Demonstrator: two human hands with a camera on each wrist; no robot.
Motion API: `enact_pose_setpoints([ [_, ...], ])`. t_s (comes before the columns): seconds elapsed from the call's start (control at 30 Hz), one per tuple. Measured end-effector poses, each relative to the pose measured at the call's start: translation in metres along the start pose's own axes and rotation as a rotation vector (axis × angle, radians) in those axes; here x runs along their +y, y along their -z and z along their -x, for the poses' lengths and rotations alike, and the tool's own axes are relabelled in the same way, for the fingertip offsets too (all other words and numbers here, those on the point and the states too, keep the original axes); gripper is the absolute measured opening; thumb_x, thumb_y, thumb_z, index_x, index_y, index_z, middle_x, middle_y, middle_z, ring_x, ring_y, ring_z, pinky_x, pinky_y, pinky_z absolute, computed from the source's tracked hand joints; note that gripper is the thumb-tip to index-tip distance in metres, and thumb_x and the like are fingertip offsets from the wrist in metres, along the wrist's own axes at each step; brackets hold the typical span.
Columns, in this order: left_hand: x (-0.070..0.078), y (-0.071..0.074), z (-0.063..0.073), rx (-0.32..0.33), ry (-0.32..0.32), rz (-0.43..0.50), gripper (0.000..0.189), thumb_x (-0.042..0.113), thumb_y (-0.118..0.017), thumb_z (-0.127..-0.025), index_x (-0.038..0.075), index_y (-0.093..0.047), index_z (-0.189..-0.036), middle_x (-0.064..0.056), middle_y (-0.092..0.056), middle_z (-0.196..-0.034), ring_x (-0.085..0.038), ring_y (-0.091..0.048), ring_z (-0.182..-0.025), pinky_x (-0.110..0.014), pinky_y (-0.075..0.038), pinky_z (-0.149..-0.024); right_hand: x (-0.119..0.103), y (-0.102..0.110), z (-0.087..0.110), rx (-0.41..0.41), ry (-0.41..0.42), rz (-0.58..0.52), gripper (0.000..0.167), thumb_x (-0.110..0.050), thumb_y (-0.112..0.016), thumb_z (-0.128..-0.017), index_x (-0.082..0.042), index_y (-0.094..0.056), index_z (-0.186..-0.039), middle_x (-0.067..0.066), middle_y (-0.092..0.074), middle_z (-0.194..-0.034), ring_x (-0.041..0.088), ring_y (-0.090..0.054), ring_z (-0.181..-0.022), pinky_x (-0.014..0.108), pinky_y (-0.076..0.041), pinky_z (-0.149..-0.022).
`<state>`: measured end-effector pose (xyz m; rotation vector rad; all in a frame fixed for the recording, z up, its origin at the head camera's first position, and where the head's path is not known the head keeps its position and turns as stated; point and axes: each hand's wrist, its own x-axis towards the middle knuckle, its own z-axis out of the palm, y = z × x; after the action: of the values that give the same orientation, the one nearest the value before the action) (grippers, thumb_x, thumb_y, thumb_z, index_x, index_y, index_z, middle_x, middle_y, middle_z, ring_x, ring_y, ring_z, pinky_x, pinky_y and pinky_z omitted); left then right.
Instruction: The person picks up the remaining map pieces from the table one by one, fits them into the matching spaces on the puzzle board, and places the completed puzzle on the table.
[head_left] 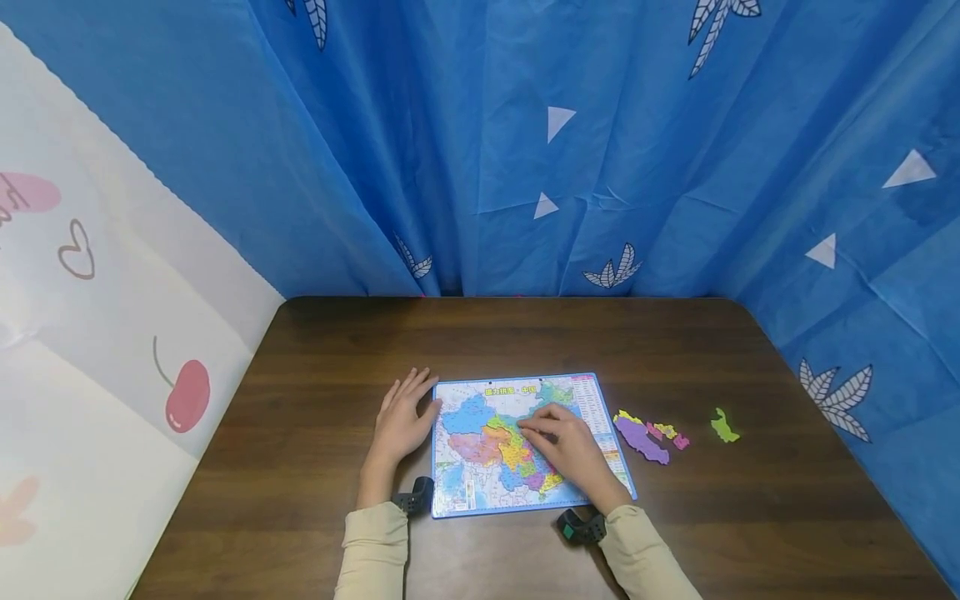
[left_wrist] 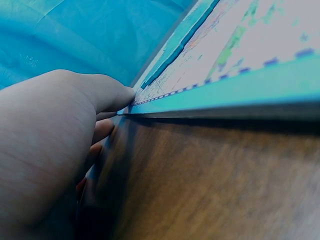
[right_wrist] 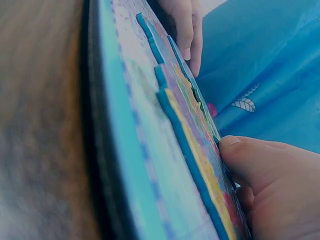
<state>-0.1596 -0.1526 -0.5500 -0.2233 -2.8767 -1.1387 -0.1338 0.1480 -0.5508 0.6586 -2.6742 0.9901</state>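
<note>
One spread-fingered left hand [head_left: 401, 429] is touching the blue-rimmed rectangular map board [head_left: 452, 482] beneath my bent-fingered right hand [head_left: 567, 447], whose grip I cannot tell. I'm apparently fitting flat multicoloured puzzle pieces [head_left: 468, 415], next likely needing careful alignment.

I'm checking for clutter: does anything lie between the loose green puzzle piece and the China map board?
Yes: the purple puzzle piece, pink pieces and yellow pieces lie between the green puzzle piece and the China map board.
</note>
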Motion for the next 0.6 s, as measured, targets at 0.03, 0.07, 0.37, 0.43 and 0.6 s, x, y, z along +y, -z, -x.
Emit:
enact_pose_setpoints([
  [0.03,-0.0003,0.0001,0.0004,-0.003,0.004,0.002,0.050,0.028,-0.060,-0.103,0.011,-0.054,-0.150,-0.010,-0.040,-0.164,-0.029,-0.025,-0.158,-0.049,-0.009,-0.130,0.0005,-0.0005,0.0004,0.001,0.000,-0.001,0.019,-0.017,-0.083,-0.088,-0.018,-0.083,-0.107,-0.008,-0.068,-0.099,0.005,-0.058,-0.081,0.021,-0.056,-0.070],
  [0.07,-0.0005,0.0000,0.0008,-0.001,0.004,0.005,0.050,0.028,-0.060,-0.103,0.011,-0.054,-0.150,-0.010,-0.040,-0.164,-0.029,-0.025,-0.157,-0.049,-0.009,-0.130,0.0010,-0.0010,0.0007,0.002,0.000,-0.006,0.020,-0.016,-0.083,-0.088,-0.018,-0.082,-0.108,-0.008,-0.068,-0.100,0.005,-0.059,-0.081,0.021,-0.056,-0.070],
  [0.37,-0.0009,-0.0038,0.0026,-0.004,0.010,0.016,0.049,0.028,-0.061,-0.103,0.011,-0.055,-0.150,-0.010,-0.040,-0.164,-0.029,-0.025,-0.157,-0.050,-0.009,-0.129,0.0037,-0.0004,0.0056,0.013,0.032,-0.006,0.015,-0.019,-0.082,-0.089,-0.020,-0.080,-0.103,-0.010,-0.068,-0.104,0.003,-0.061,-0.085,0.022,-0.058,-0.073],
  [0.43,0.0000,-0.0031,0.0022,0.002,0.003,0.019,0.049,0.027,-0.061,-0.103,0.010,-0.055,-0.149,-0.010,-0.040,-0.164,-0.030,-0.026,-0.157,-0.051,-0.010,-0.129,0.0034,0.0001,0.0053,0.013,0.039,-0.010,0.013,-0.019,-0.082,-0.089,-0.020,-0.081,-0.102,-0.009,-0.069,-0.104,0.004,-0.062,-0.087,0.022,-0.059,-0.073],
  [0.6,0.0016,0.0013,-0.0013,0.013,-0.016,0.003,0.049,0.026,-0.062,-0.102,0.009,-0.056,-0.148,-0.012,-0.041,-0.163,-0.032,-0.028,-0.156,-0.053,-0.011,-0.129,0.0016,0.0018,0.0015,0.007,0.038,-0.006,0.013,-0.021,-0.083,-0.089,-0.019,-0.081,-0.102,-0.007,-0.069,-0.104,0.007,-0.063,-0.089,0.023,-0.059,-0.074],
])
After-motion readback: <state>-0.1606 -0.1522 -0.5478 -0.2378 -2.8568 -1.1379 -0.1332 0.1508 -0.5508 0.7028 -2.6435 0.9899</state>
